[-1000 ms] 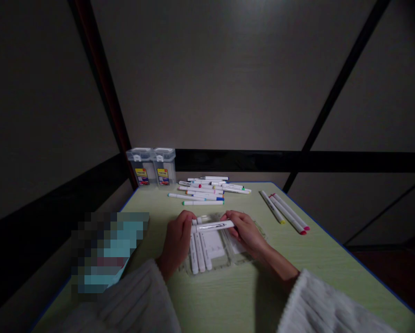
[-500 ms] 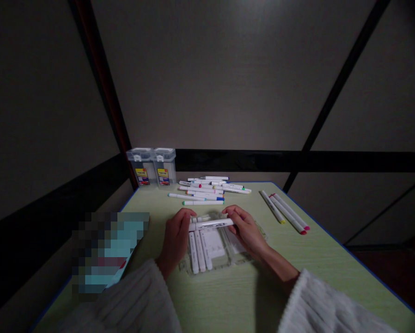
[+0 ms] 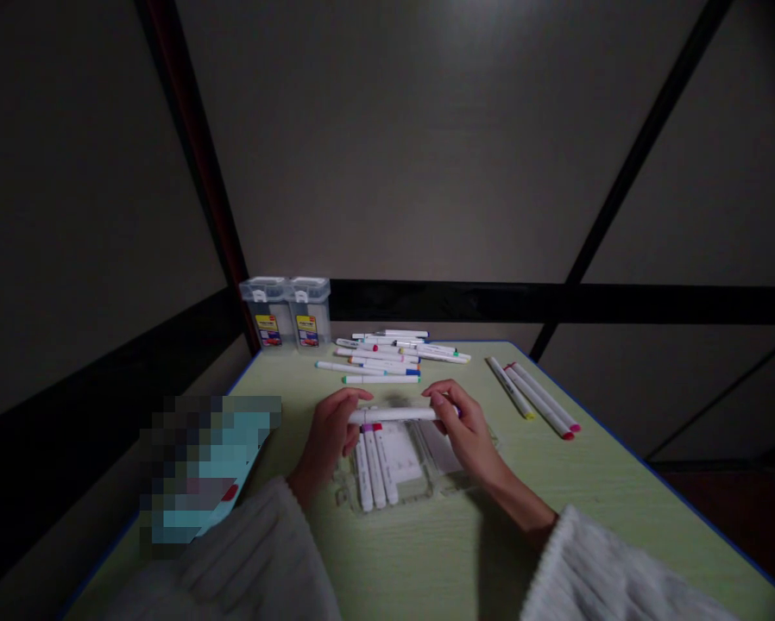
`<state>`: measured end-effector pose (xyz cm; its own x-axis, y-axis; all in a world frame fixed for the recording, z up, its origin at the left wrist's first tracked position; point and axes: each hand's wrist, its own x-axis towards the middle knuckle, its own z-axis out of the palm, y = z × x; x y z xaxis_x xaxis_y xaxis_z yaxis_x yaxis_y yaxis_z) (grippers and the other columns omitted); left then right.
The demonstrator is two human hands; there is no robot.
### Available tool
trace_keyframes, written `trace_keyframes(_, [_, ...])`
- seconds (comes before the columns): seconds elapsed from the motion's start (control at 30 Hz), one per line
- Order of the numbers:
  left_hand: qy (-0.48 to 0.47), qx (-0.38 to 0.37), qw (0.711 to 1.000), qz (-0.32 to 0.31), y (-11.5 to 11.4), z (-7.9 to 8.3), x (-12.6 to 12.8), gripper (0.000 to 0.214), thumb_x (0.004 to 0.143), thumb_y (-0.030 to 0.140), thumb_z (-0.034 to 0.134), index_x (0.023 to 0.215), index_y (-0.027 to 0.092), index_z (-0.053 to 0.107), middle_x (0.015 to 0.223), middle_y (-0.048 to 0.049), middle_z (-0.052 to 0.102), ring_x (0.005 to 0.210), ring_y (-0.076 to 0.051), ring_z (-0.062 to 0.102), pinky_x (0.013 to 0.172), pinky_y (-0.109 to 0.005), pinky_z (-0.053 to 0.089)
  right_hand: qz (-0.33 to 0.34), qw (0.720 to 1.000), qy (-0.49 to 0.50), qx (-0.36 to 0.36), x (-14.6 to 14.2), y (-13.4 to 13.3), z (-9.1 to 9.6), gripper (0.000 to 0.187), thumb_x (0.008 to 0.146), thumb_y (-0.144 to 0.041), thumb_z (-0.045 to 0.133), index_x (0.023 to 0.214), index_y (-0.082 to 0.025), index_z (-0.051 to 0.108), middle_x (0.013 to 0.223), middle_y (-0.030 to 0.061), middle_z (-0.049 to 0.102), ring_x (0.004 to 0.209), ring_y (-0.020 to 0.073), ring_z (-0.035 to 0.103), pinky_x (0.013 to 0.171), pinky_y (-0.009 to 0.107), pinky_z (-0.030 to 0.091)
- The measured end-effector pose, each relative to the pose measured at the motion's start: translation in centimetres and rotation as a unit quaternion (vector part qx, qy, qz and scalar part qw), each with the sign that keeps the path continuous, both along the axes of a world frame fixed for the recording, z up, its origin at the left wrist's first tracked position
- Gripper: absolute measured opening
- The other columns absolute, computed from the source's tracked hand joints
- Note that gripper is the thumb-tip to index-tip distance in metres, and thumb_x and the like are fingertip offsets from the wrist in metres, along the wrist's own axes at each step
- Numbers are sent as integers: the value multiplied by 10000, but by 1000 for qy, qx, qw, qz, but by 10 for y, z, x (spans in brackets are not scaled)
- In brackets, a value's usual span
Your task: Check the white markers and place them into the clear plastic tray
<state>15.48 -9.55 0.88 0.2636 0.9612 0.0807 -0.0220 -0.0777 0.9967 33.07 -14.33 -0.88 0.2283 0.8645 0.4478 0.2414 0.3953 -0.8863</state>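
Note:
A white marker (image 3: 397,415) lies level between my two hands above an open clear plastic case (image 3: 419,494). My right hand (image 3: 465,427) pinches it near its right end, where a purple tip shows past the fingers. At the other end, my left hand (image 3: 328,438) has its thumb and curled fingers closed on the marker, with the index finger bent above it. Three white markers (image 3: 379,470) rest side by side in the left half of the case, and purple and red show at their far ends. My hands and the held marker hide part of the case's far edge.
Behind the case lies a loose pile of white markers (image 3: 387,355) with coloured ends. Three more markers (image 3: 536,398) lie to the right. Two clear lidded boxes (image 3: 288,315) stand at the back left corner. A blurred turquoise item (image 3: 219,470) lies at the left edge.
The held marker has risen slightly and turned, so its printed label shows less and its purple end now appears. My right hand has shifted a little right along it.

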Motion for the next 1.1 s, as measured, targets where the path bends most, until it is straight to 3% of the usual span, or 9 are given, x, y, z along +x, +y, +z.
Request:
trace_keyframes(0.17, [12, -32, 999, -38, 4, -2, -3, 471, 762, 448, 444, 1010, 82, 605, 299, 125, 248, 270, -62, 223, 332, -195, 161, -13, 1000, -9, 19, -1, -4, -1, 198, 869, -358, 443, 856, -192, 549, 625, -38, 404, 530, 112, 364, 477, 234, 289])
trace_keyframes(0.27, [25, -49, 997, -56, 4, -2, -3, 530, 790, 491, 382, 1015, 70, 612, 280, 118, 253, 263, -64, 215, 333, -198, 157, -19, 1000, 0, 23, -1, -5, -2, 179, 863, -345, 444, 859, -197, 544, 629, -40, 400, 536, 113, 367, 478, 230, 299])
trace_keyframes(0.67, [-4, 7, 1000, -28, 4, -9, 5, 376, 786, 444, 426, 1008, 153, 512, 384, 134, 209, 293, -51, 174, 310, -165, 143, -27, 995, 79, -53, -2, -1, 4, 196, 769, -378, 493, 747, -189, 540, 462, -88, 324, 379, 82, 317, 364, 201, 201])
trace_keyframes(0.93, [49, 100, 994, 3, -5, -12, 1, 341, 847, 413, 372, 1047, 171, 504, 484, 87, 310, 391, -78, 285, 378, -184, 215, -2, 982, 129, -138, 1, 9, -2, 210, 690, -360, 467, 654, -172, 554, 341, -105, 289, 302, 66, 214, 327, 201, 108])
trace_keyframes(1.1, [122, 175, 977, 20, -8, -15, -3, 336, 865, 353, 336, 1072, 180, 534, 567, 49, 398, 499, -113, 394, 462, -207, 299, 6, 978, 157, -141, 2, 10, -4, 192, 673, -344, 481, 634, -169, 552, 307, -111, 278, 288, 58, 178, 326, 203, 91])
